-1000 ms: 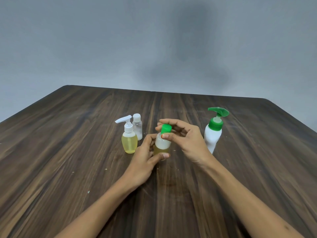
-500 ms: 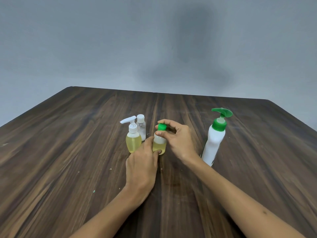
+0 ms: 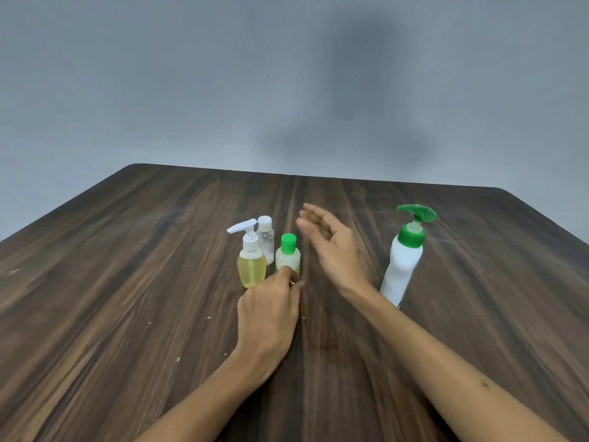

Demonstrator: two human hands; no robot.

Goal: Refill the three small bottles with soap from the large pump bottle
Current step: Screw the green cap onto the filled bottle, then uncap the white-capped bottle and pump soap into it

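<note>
Three small bottles stand together at mid-table: a yellow-filled one with a white pump [image 3: 251, 270], a clear one with a white cap [image 3: 266, 239] behind it, and a green-capped bottle [image 3: 288, 254] with yellowish liquid low inside. My left hand [image 3: 267, 314] holds the green-capped bottle at its base, thumb on its front, and hides its lower part. To the right of that bottle, my right hand [image 3: 333, 248] hovers open and blurred, touching nothing. The large white pump bottle [image 3: 403, 266] with a green pump stands further right, behind my right wrist.
Everything stands on a dark wooden table [image 3: 127, 282] with small pale specks on it. A plain grey wall rises behind its far edge.
My right hand has let go of the green cap and swung away to the right, fingers spread. The green-capped bottle now stands on the table beside the other two, my left hand still at its base.
</note>
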